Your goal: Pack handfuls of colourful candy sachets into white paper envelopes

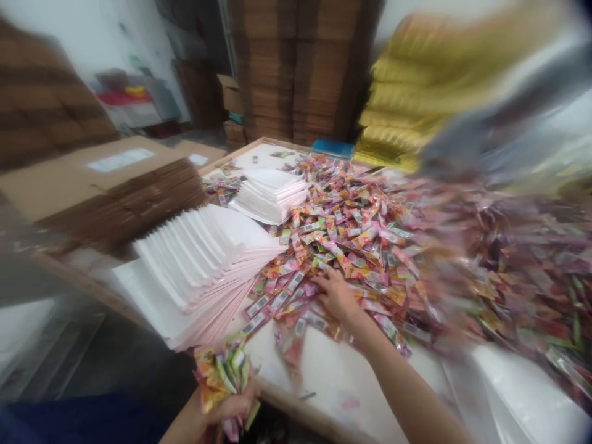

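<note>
My left hand (231, 404), low at the table's front edge, is closed around a bunch of small candy packets (224, 370) in orange, green and pink wrappers. Out over the table, my right hand (335, 293) reaches onto a broad heap of the same kind of packets (356, 228). Its fingers are apart and touch the near edge of the heap; no packet shows clearly in its grasp. Stacks of white and pink bags (208, 259) fan out to the left of the heap, between it and the stacked cardboard.
A wooden rim (300, 407) edges the white table. Flattened cardboard boxes (139, 191) are piled at left, with taller carton stacks (296, 74) behind. Yellow sacks (407, 92) and a blue tray (333, 148) stand at the back. A clear plastic sheet (522, 388) lies at lower right.
</note>
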Tool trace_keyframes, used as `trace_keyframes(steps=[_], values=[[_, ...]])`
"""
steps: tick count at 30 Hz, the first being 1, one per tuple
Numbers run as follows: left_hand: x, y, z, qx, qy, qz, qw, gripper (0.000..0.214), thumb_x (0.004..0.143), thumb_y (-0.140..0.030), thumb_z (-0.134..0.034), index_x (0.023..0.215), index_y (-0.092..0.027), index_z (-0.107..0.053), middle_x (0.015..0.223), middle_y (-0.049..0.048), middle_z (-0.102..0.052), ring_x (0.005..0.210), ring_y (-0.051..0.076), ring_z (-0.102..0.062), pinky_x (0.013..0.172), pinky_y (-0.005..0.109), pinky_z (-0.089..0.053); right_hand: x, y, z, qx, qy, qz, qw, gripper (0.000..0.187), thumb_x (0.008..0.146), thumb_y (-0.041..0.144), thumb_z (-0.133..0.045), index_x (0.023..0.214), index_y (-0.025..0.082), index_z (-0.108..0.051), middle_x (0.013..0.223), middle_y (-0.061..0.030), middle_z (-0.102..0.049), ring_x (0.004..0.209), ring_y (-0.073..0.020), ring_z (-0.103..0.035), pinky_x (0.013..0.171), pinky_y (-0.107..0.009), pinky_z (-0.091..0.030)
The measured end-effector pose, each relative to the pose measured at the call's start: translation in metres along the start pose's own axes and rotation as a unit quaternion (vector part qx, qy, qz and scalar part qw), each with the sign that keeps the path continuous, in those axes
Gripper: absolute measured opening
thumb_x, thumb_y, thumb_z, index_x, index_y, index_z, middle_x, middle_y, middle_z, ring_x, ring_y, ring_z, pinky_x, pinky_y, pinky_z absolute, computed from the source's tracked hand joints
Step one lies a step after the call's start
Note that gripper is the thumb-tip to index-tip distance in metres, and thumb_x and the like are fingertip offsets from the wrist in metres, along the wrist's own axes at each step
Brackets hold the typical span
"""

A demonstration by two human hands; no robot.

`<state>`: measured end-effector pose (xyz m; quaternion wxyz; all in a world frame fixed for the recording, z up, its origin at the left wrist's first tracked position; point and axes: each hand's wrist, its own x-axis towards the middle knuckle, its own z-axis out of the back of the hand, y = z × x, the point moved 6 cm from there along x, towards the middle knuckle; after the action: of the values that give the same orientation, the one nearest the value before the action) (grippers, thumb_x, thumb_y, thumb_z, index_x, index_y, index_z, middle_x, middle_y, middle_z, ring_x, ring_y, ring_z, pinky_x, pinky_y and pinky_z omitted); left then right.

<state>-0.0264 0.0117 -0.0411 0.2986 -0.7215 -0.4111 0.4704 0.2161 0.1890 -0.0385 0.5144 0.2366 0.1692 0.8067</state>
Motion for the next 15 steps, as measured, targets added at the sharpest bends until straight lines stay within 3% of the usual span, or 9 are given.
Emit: trace_keyframes(steps=[2,6,9,12,13,15], values=[[-0.004,0.003,0.015,-0.031,-0.027,0.005,0.999,0.019,0.059,-0.029,-0.076,0.071,-0.016,-0.071,0.063,0.0025,-0.061,0.065,0.017,-0.055,0.078,0.033,-0.048,-0.007,-0.028,0.014,-0.022,-0.012,-0.022,0.999,0.040,0.075,0.015,-0.065,0.113,0.027,-0.068,0.101,-0.0075,-0.061,0.099,-0.0230,-0.052,0.089,-0.035,-0.042],[-0.002,0.005,0.021,-0.067,-0.002,0.010,0.998,0.020,0.060,-0.024,-0.074,0.078,-0.015,-0.071,0.066,0.0037,-0.061,0.067,0.017,-0.055,0.072,0.031,-0.048,-0.023,-0.082,0.055,0.007,-0.014,-0.097,0.995,0.026,0.078,0.030,-0.064,0.101,0.022,-0.074,0.091,-0.0062,-0.068,0.087,-0.0229,-0.060,0.078,-0.032,-0.045],[0.002,-0.004,0.021,-0.020,0.025,-0.016,0.999,0.022,0.061,-0.026,-0.074,0.079,-0.015,-0.069,0.072,0.0059,-0.062,0.075,0.020,-0.057,0.072,0.031,-0.046,-0.025,-0.095,0.079,0.065,-0.044,-0.173,0.982,0.030,0.082,0.041,-0.057,0.095,0.020,-0.074,0.084,-0.0049,-0.071,0.077,-0.0227,-0.063,0.069,-0.031,-0.047],[0.008,-0.010,0.020,0.020,0.040,-0.027,0.999,0.022,0.061,-0.031,-0.075,0.074,-0.016,-0.067,0.068,0.0048,-0.060,0.071,0.020,-0.056,0.071,0.032,-0.046,-0.017,-0.057,0.071,0.074,-0.089,-0.177,0.977,0.031,0.087,0.035,-0.049,0.099,0.018,-0.071,0.086,-0.0063,-0.072,0.078,-0.0222,-0.063,0.069,-0.031,-0.047],[0.011,-0.011,0.019,0.024,0.037,-0.028,0.999,0.022,0.060,-0.033,-0.075,0.072,-0.016,-0.067,0.066,0.0040,-0.059,0.067,0.019,-0.054,0.071,0.033,-0.047,-0.011,-0.032,0.057,0.070,-0.085,-0.152,0.982,0.030,0.088,0.031,-0.047,0.102,0.019,-0.070,0.089,-0.0072,-0.071,0.080,-0.0217,-0.063,0.072,-0.032,-0.047],[0.020,-0.011,0.018,0.022,0.014,-0.022,0.999,0.024,0.055,-0.036,-0.078,0.066,-0.017,-0.067,0.061,0.0031,-0.058,0.062,0.018,-0.053,0.076,0.037,-0.047,0.006,0.031,0.011,0.036,-0.005,-0.034,0.999,0.030,0.085,0.021,-0.047,0.107,0.023,-0.068,0.100,-0.0074,-0.069,0.091,-0.0217,-0.061,0.081,-0.033,-0.046]])
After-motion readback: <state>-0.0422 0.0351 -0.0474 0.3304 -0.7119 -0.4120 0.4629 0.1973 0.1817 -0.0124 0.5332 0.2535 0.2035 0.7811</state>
